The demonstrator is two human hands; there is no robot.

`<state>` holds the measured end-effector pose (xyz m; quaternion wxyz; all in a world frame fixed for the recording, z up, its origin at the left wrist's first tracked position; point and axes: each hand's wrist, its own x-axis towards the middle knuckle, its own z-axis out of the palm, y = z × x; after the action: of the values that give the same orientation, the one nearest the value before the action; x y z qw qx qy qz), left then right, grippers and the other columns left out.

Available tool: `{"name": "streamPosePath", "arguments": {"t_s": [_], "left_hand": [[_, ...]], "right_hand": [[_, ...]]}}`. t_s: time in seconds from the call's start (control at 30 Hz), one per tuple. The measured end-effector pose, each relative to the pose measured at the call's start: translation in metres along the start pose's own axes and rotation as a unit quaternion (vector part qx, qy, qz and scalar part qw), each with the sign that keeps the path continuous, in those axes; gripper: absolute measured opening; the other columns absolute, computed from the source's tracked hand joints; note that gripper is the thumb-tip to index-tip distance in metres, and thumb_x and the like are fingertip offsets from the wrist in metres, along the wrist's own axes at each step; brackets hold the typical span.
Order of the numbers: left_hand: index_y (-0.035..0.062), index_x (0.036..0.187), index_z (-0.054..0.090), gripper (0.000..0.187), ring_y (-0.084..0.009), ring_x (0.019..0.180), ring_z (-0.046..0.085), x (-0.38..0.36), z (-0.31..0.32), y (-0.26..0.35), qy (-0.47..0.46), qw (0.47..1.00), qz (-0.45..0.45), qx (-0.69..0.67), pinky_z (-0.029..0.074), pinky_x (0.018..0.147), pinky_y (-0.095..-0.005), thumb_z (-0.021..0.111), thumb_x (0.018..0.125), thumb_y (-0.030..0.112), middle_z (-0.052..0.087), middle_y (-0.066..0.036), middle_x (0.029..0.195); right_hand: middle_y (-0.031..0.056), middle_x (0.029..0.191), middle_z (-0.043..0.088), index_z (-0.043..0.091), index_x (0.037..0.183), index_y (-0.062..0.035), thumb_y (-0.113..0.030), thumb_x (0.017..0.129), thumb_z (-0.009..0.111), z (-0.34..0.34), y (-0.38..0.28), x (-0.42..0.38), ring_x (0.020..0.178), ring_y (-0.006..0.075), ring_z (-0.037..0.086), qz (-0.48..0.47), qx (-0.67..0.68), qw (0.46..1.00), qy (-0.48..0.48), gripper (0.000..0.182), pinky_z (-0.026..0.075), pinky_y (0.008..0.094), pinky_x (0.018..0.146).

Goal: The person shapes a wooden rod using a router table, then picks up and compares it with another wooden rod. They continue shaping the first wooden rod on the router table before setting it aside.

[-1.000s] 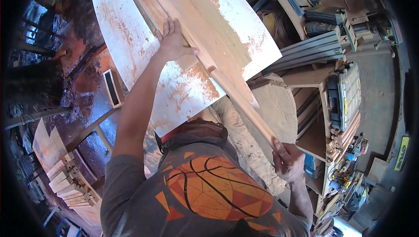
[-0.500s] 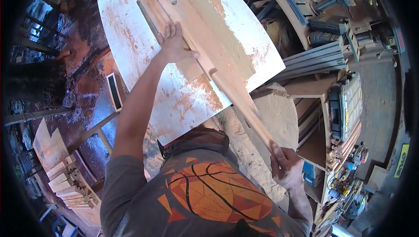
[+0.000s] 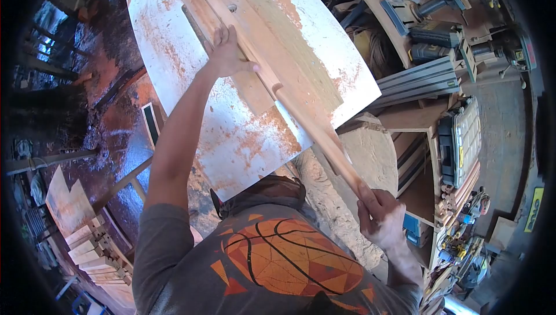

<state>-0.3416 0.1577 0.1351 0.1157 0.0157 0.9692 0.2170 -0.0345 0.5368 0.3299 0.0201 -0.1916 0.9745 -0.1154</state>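
A long reddish wooden strip [image 3: 315, 132] runs diagonally across a white, sawdust-stained saw table [image 3: 174, 42]. My right hand [image 3: 379, 213] grips its near end, off the table's edge. My left hand [image 3: 227, 51] rests flat on a short wooden block [image 3: 202, 11] and presses against the strip's far part beside a long wooden fence board [image 3: 272, 31]. Orange dust covers much of the table top.
Aluminium rails [image 3: 417, 77] and power tools [image 3: 434, 31] lie at the right. A yellow-lidded organiser case [image 3: 463, 135] sits on a shelf with wooden dowels [image 3: 460, 184] below. Cut wood pieces [image 3: 92, 245] are stacked at lower left. A dusty mound [image 3: 370, 153] sits beneath the strip.
My left hand has slid a little farther along the block, and my right hand has pushed the strip forward along the fence. The view has shifted slightly.
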Motion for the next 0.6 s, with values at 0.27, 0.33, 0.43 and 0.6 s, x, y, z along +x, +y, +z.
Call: {"name": "streamPosePath", "arguments": {"t_s": [0.27, 0.33, 0.43, 0.6], "left_hand": [[-0.0076, 0.160, 0.000, 0.161, -0.0468, 0.156, -0.005, 0.025, -0.010, -0.019, 0.005, 1.000, 0.000, 0.014, 0.000, 0.121, -0.0669, 0.087, 0.051, 0.074, -0.001, -0.034, 0.166], [-0.0078, 0.160, 0.000, 0.162, -0.0473, 0.155, -0.004, 0.030, -0.015, -0.021, -0.002, 1.000, -0.005, 0.022, 0.000, 0.121, -0.0669, 0.088, 0.051, 0.074, 0.000, -0.034, 0.166], [-0.0079, 0.160, 0.001, 0.162, -0.0475, 0.155, -0.004, 0.037, -0.019, -0.027, 0.003, 1.000, -0.001, 0.017, 0.001, 0.121, -0.0670, 0.088, 0.050, 0.074, 0.000, -0.034, 0.166], [-0.0079, 0.160, 0.002, 0.163, -0.0479, 0.155, -0.004, 0.049, -0.027, -0.034, -0.001, 1.000, -0.006, 0.027, 0.000, 0.121, -0.0667, 0.088, 0.049, 0.075, 0.001, -0.034, 0.166]], "right_hand": [[0.0098, 0.081, 0.069, 0.067, 0.130, -0.0114, -0.007, 0.077, 0.075, 0.001, -0.007, 0.028, 0.064, 0.0259, 0.067, -0.007, -0.003, 1.000, -0.006, 0.054, 0.052, 0.0394, 0.051], [0.0095, 0.081, 0.069, 0.067, 0.131, -0.0115, -0.008, 0.078, 0.075, 0.002, -0.008, 0.034, 0.064, 0.0256, 0.067, -0.006, -0.007, 1.000, -0.013, 0.053, 0.052, 0.0395, 0.051], [0.0089, 0.080, 0.068, 0.067, 0.132, -0.0115, -0.009, 0.079, 0.074, 0.005, -0.010, 0.043, 0.063, 0.0255, 0.067, -0.011, -0.002, 1.000, -0.003, 0.053, 0.052, 0.0393, 0.051], [0.0101, 0.078, 0.067, 0.065, 0.132, -0.0100, -0.007, 0.080, 0.074, 0.003, -0.014, 0.059, 0.062, 0.0259, 0.066, -0.009, -0.009, 1.000, -0.028, 0.053, 0.053, 0.0395, 0.051]]}}
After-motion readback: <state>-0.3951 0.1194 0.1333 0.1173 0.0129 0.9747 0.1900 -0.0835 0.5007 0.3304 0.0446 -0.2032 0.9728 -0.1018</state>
